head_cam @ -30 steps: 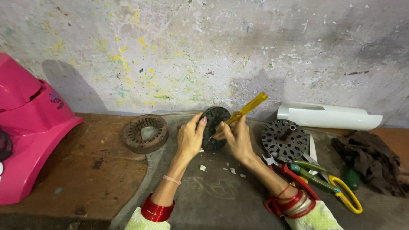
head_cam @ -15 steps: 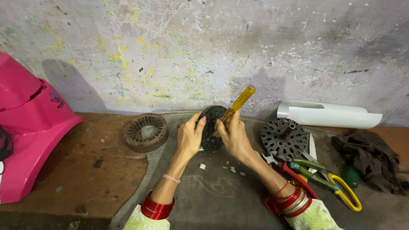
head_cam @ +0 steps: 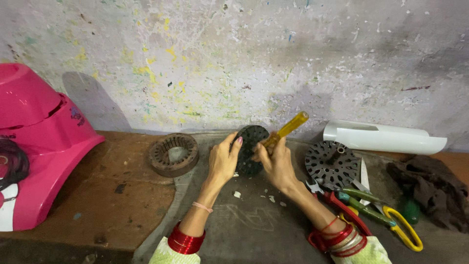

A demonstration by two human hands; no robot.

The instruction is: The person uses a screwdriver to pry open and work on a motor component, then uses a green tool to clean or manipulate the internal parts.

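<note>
Amber screwdriver handle point(head_cam: 291, 125) tilted lower; hands grip perforated black disc point(head_cam: 250, 149).

The floor point(head_cam: 254, 230) is grey in the middle and brown at the left. On it lie a rusty metal ring point(head_cam: 173, 154), a round black disc with holes point(head_cam: 332, 164), a white curved tube point(head_cam: 386, 138), a dark rag point(head_cam: 432, 190), scissors with yellow handles point(head_cam: 391, 220) and a big pink cover point(head_cam: 36, 142).
</note>
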